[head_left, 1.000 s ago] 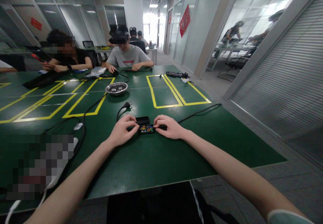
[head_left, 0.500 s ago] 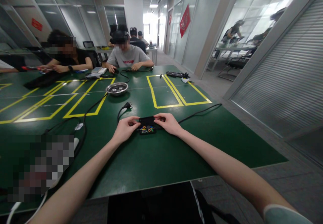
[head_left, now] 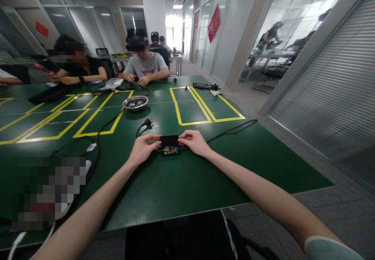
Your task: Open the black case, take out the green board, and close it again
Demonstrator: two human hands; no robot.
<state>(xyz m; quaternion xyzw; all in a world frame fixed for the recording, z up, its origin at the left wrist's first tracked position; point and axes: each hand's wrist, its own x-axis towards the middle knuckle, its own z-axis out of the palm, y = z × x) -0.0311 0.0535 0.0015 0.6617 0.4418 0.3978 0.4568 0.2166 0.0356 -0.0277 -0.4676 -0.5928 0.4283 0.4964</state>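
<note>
Between my hands is a black plastic cover (head_left: 169, 140), tilted up behind an opened power adapter (head_left: 171, 151) whose circuit board and small coils show. My left hand (head_left: 144, 147) pinches the cover's left end between thumb and fingers. At the other end, my right hand (head_left: 195, 142) grips the cover the same way. The adapter base lies on the green table, in front of the cover. A black cable (head_left: 231, 130) runs off to the right from behind my right hand. Just beyond my left hand lies a black plug (head_left: 148, 122) on its cord.
A steel bowl (head_left: 135, 103) with metal parts stands farther back. Yellow tape (head_left: 196, 123) marks rectangles on the table (head_left: 181, 189). A folded black tripod (head_left: 205, 86) lies at the far edge. Two people sit opposite. A blurred-out object and cables lie at the left.
The black cover has tilted more upright and shifted slightly left, with both hands still on it. Across the table, one person's hand has moved left toward their other hand.
</note>
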